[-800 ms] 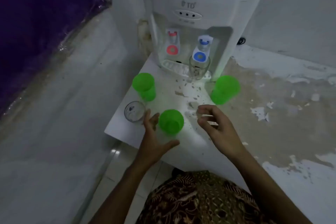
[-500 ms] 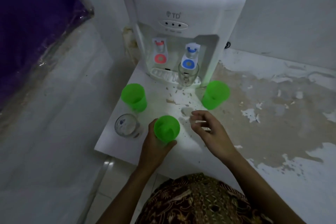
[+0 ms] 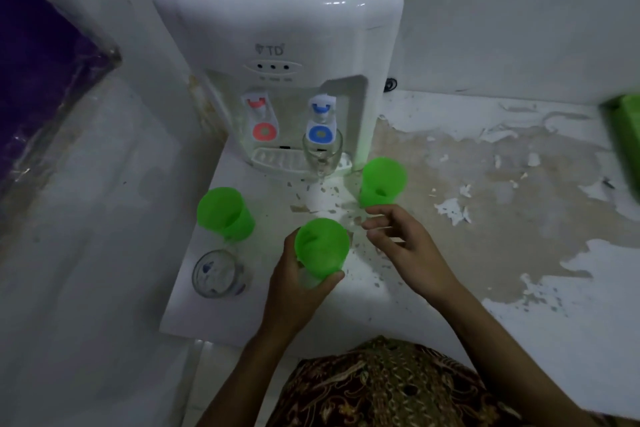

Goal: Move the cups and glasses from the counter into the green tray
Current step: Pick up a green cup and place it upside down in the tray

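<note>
My left hand (image 3: 294, 291) is wrapped around the near green cup (image 3: 321, 246), which is upright just above the white counter (image 3: 214, 315). My right hand (image 3: 405, 246) hovers to its right with fingers loosely curled and holds nothing; its fingertips are just below a second green cup (image 3: 382, 180). A third green cup (image 3: 223, 211) stands at the left. A short clear glass (image 3: 216, 274) sits near the counter's left front corner. Another clear glass (image 3: 322, 154) stands on the dispenser's drip tray under the blue tap. A slice of the green tray (image 3: 623, 135) shows at the right edge.
A white water dispenser (image 3: 277, 45) with a red and a blue tap stands at the back of the counter. The counter top to the right is worn, with peeling paint (image 3: 485, 184). A dark purple sheet (image 3: 34, 62) hangs at the far left. Patterned cloth on my lap fills the bottom.
My left hand has closed around the near green cup and lifted it slightly. My right hand moved toward the right green cup. The view shifted, bringing the green tray's edge into sight.
</note>
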